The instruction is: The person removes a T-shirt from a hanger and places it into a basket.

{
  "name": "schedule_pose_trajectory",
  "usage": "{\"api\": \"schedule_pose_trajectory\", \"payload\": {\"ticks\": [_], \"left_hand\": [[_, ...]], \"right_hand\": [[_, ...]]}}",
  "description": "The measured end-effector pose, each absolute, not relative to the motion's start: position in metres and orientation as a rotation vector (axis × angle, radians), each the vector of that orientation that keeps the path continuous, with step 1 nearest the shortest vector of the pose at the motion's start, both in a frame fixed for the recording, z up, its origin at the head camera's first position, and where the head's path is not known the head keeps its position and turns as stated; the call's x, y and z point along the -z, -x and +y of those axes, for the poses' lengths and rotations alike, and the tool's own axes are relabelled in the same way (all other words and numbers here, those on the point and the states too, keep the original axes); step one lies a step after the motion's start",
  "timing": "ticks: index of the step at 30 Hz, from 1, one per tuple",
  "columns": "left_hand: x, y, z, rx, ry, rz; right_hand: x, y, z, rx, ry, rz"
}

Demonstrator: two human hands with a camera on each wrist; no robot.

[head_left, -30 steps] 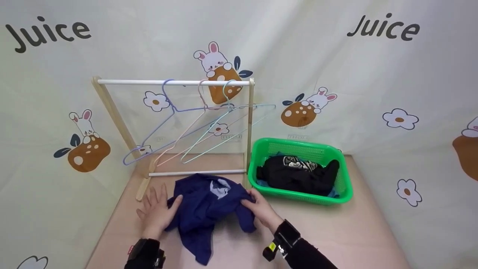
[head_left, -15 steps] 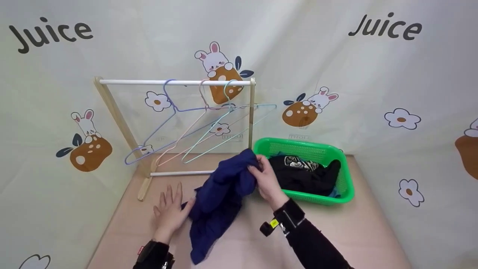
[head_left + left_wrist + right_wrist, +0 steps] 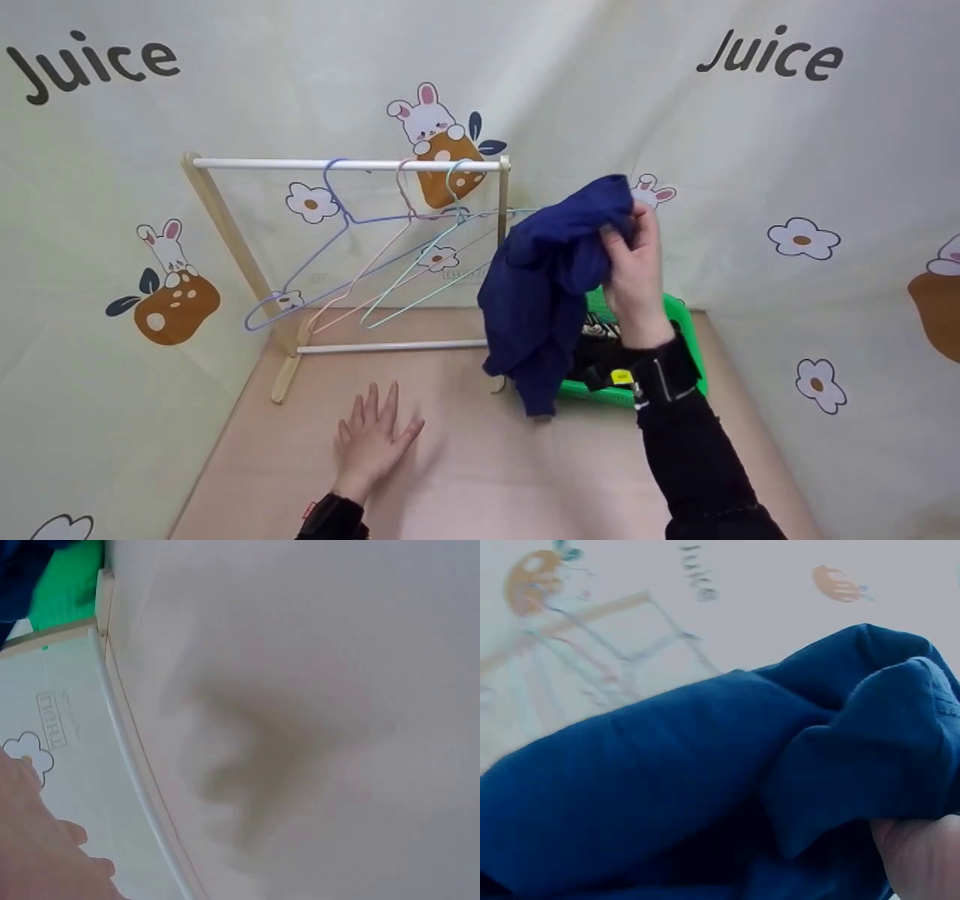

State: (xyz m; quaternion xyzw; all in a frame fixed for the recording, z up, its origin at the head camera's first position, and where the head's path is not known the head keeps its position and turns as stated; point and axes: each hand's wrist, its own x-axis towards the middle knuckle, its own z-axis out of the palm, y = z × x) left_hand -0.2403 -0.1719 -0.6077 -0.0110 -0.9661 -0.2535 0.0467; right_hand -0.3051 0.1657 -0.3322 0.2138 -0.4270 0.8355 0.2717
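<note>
A crumpled navy blue garment point(image 3: 536, 285) hangs in the air, pinched at its upper right end by my right hand point(image 3: 634, 266). Its lower part dangles beside the right post of the rack and in front of the green basket point(image 3: 686, 337). In the right wrist view the cloth point(image 3: 667, 780) fills most of the picture, with part of the thumb point(image 3: 922, 855) at its edge. My left hand point(image 3: 375, 442) is held over the table with its fingers spread, touching no garment. The left wrist view shows part of that hand point(image 3: 45, 840) and its shadow.
A wooden rack with a white rail point(image 3: 262, 163) stands at the back left. On it hang a purple hanger point(image 3: 300, 266), a pink hanger point(image 3: 367, 281) and a mint hanger point(image 3: 405, 281). Black clothing point(image 3: 596, 352) lies in the basket, partly hidden. Printed curtains point(image 3: 750, 165) surround the table.
My right hand has lifted the navy garment off the table, up and to the right, to in front of the basket. The left hand has come away from the cloth and shifted slightly right.
</note>
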Motion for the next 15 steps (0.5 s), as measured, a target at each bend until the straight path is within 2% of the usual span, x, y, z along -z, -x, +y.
{"api": "schedule_pose_trajectory", "payload": {"ticks": [7, 15], "left_hand": [[0.613, 0.243, -0.164, 0.766, 0.086, -2.933], [0.616, 0.244, -0.165, 0.757, 0.072, -2.949]], "right_hand": [[0.311, 0.32, 0.2, -1.895, -0.647, -1.165], [0.329, 0.343, 0.228, -1.804, -0.669, -1.23]]}}
